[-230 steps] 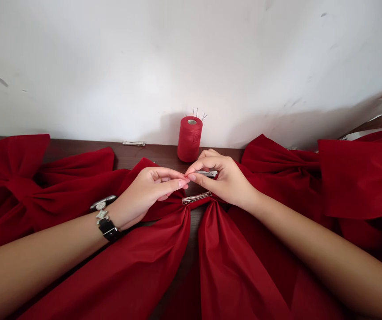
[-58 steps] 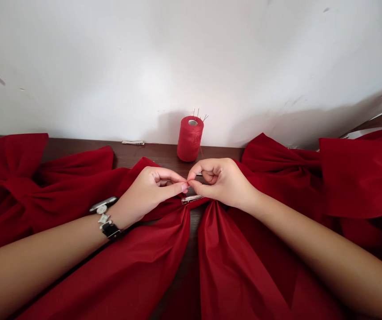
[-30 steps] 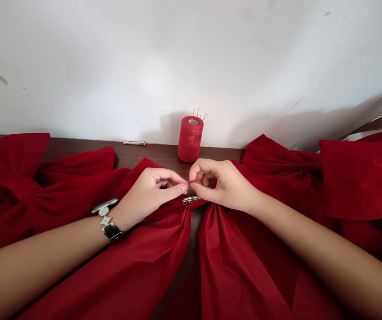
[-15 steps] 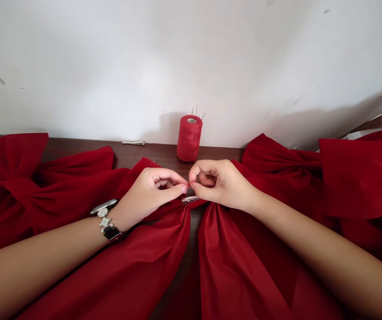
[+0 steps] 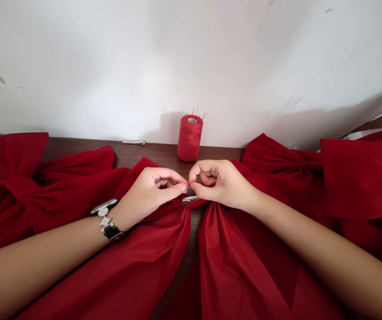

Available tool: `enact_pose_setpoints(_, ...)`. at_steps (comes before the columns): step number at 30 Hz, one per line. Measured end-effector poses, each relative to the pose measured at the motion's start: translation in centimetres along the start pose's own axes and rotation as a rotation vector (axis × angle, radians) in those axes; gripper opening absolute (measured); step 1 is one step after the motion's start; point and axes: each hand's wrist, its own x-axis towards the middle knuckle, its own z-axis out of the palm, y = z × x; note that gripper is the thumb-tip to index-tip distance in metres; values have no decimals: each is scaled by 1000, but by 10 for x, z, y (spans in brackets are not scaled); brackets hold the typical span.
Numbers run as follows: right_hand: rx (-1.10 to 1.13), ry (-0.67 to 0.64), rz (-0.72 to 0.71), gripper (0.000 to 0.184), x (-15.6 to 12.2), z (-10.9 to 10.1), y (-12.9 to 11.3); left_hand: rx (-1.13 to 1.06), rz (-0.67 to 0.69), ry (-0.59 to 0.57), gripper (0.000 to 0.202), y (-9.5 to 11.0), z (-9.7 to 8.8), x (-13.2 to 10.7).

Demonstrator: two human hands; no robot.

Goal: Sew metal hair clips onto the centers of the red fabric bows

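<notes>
My left hand (image 5: pixel 156 187) and my right hand (image 5: pixel 222 183) meet fingertip to fingertip in the middle, both pinched. A small bit of red thread (image 5: pixel 189 185) shows between their tips; most of it is hidden by the fingers. Just below lies a silver metal hair clip (image 5: pixel 190 200), its right end covered by my right hand. It rests on the gathered centre of a red fabric bow (image 5: pixel 157 249), whose two tails hang toward me, one on each side of a dark gap. A watch and a charm bracelet (image 5: pixel 104 218) sit on my left wrist.
Behind my hands a spool of red thread (image 5: pixel 189 140) stands upright, with several needles (image 5: pixel 196 111) sticking up from its top. Another clip (image 5: pixel 133 142) lies by the white wall (image 5: pixel 111 66). More red bows (image 5: pixel 14 178) cover the dark table (image 5: pixel 74 144) left and right.
</notes>
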Motion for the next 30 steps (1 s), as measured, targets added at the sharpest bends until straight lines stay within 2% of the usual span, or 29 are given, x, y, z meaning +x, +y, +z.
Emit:
enact_pose_setpoints(13, -43, 23, 30, 4, 0, 0, -2, -56, -18, -18, 10, 1, 0, 0)
enact_pose_setpoints(21, -12, 0, -29, 7, 1, -3, 4, -94, -21, -19, 10, 0, 0, -1)
enact_pose_setpoints(26, 116, -50, -66, 20, -3, -1, 12, -78, -13, -12, 12, 1, -1, -1)
enact_pose_setpoints(30, 164, -20, -84, 24, -7, 5, 21, -123, -61, -2, 11, -1, -2, 0)
